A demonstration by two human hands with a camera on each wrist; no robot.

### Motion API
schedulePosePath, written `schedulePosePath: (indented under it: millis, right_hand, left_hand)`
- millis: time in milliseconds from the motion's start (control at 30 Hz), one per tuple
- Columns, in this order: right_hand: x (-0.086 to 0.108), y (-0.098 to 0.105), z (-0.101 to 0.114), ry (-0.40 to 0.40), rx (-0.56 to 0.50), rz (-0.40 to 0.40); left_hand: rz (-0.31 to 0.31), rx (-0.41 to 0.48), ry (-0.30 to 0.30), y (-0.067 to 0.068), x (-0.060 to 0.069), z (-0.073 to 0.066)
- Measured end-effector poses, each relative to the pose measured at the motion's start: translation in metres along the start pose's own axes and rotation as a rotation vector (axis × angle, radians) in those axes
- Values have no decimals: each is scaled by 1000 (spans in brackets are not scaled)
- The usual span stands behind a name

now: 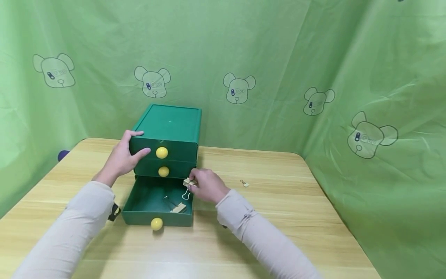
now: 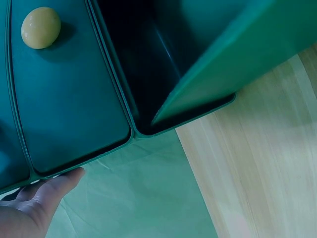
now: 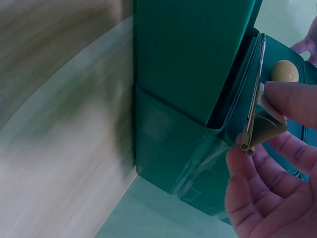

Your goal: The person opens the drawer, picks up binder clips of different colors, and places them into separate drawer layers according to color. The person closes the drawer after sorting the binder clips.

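A green drawer cabinet [image 1: 168,122] with yellow round knobs stands on the table, its bottom drawer [image 1: 156,219] pulled out. My left hand [image 1: 122,158] rests on the cabinet's upper left corner, thumb across the front of the top drawer and a finger on the top. Between thumb and fingers of my right hand [image 1: 209,186] is a gold binder clip [image 3: 265,128], pinched above the open drawer's right side. One of its wire handles hangs down in the head view. Another gold binder clip [image 1: 179,208] lies inside the drawer, near its front right corner.
A small binder clip [image 1: 245,184] lies on the wooden table [image 1: 278,217], right of the cabinet. Green curtains [image 1: 278,46] with bear-head drawings hang behind and beside the table. A purple round thing [image 1: 62,155] shows past the table's left edge.
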State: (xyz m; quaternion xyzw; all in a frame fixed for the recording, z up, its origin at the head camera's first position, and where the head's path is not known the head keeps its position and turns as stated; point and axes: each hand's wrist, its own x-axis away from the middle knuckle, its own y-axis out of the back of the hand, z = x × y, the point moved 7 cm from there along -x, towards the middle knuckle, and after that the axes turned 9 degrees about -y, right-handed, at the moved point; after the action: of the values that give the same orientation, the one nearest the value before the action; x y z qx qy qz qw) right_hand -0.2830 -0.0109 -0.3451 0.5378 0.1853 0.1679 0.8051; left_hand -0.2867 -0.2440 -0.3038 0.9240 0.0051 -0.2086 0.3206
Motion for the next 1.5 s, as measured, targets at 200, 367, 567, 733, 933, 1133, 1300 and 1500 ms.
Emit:
schedulePosePath:
  millis: [200, 367, 567, 733, 933, 1133, 1300, 1500]
  right_hand:
    - [-1, -3, 4, 8, 12, -6]
    - [-3, -5, 8, 28, 21, -14]
    - [-5, -5, 10, 24, 6, -16]
    - [-5, -5, 11, 5, 1, -5]
    - [-3, -7, 11, 1, -9, 2]
    - [-3, -7, 2, -25, -12, 4]
    - [-3, -4, -5, -25, -18, -16]
    - [-4, 2, -19, -41, -18, -38]
  left_hand:
    - [5, 0, 4, -1, 0, 0]
    - [4, 1, 8, -1, 0, 0]
    - [1, -1, -1, -1, -1, 0]
    - [1, -3, -4, -1, -1, 0]
    - [0, -2, -8, -1, 0, 1]
    - [0, 9, 3, -1, 0, 2]
    - [-1, 9, 0, -1, 0, 1]
    - [-1, 10, 0, -1, 0, 1]
